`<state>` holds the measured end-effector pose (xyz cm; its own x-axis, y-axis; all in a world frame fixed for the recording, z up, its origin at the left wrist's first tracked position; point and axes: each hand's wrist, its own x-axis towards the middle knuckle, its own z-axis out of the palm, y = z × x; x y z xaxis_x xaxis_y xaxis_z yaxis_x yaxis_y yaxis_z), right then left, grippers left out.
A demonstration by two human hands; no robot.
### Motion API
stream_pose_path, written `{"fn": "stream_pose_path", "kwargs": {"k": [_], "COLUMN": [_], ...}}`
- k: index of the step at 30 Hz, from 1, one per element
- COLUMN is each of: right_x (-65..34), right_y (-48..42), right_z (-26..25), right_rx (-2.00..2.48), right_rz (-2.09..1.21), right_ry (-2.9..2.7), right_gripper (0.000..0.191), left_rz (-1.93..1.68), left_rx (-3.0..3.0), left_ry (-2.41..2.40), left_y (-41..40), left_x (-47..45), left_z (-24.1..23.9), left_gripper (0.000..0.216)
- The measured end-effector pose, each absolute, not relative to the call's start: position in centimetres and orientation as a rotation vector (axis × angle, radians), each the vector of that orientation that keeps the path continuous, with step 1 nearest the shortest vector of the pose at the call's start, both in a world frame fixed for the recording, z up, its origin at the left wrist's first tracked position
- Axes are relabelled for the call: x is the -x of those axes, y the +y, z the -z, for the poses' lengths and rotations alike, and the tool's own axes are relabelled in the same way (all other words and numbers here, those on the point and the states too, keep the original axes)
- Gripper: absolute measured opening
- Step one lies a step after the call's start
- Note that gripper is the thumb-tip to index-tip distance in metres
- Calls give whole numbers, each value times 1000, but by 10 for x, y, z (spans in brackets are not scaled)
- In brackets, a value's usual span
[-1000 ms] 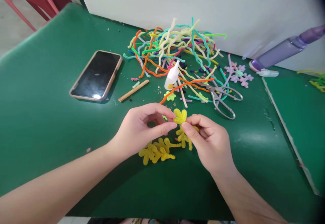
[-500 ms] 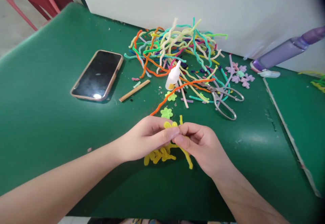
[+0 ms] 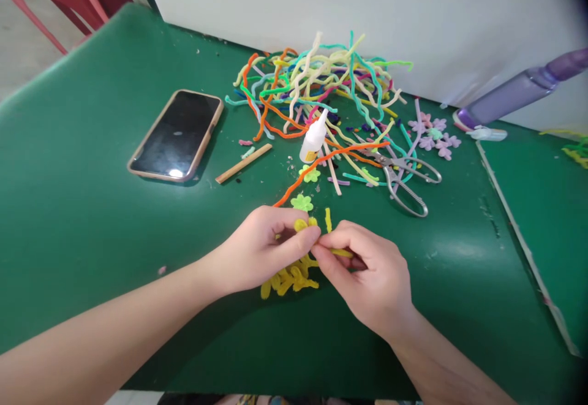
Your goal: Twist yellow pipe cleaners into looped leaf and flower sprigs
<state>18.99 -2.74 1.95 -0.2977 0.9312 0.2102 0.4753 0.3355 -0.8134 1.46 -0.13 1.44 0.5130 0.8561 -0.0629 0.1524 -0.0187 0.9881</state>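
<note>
My left hand (image 3: 260,249) and my right hand (image 3: 367,276) meet low over the green table (image 3: 92,209), both pinched on a yellow pipe-cleaner flower (image 3: 305,226). Its looped petals stick up between my thumbs, and a short yellow end (image 3: 327,219) points upward. More yellow looped pieces (image 3: 289,279) lie on the table under my left hand. A small light-green flower (image 3: 301,203) rests just beyond my fingers.
A heap of coloured pipe cleaners (image 3: 321,86) fills the table's far middle, with a white glue bottle (image 3: 313,138), scissors (image 3: 404,178) and purple flowers (image 3: 434,135). A phone (image 3: 177,135) and a wooden stick (image 3: 242,163) lie left. A purple glue gun (image 3: 519,95) sits far right.
Both hands came down toward the table with the yellow flower. My right hand has turned palm down and shifted its pinch; the light-green flower is now uncovered.
</note>
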Motion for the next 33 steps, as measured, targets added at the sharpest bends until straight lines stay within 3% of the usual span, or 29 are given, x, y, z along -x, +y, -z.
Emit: {"fn": "stream_pose_path", "kwargs": {"k": [3,5,12,20,25,33], "right_x": [-190,-190,-192,-193,-194,-195], "right_y": [-29,-29,-24,-24,-22,-22], "right_z": [-15,-15,-20,-21,-24,-21], "right_rx": [1125,1134,1332,1301,1316,1357], "right_rz": [-443,-429,-1273,-1453,-1360,-877], "right_ry": [-2069,-2057,-1591,-1449,-1515,-1874], "right_gripper": [12,10,7,3,6,13], "left_rz": [-721,-729,-824,-825,-838,-898], "left_rx": [-1571,-1586,-1495,-1290,-1285,-1308], "left_ry": [942,944,973,853,949,991], "left_y": [-2,-2,1,0,2,2], "left_x": [-15,-15,-13,-15,-16,-14], "left_z": [-14,-14,-15,-11,-10,-9], "left_gripper": [37,37,33,12,15,10]}}
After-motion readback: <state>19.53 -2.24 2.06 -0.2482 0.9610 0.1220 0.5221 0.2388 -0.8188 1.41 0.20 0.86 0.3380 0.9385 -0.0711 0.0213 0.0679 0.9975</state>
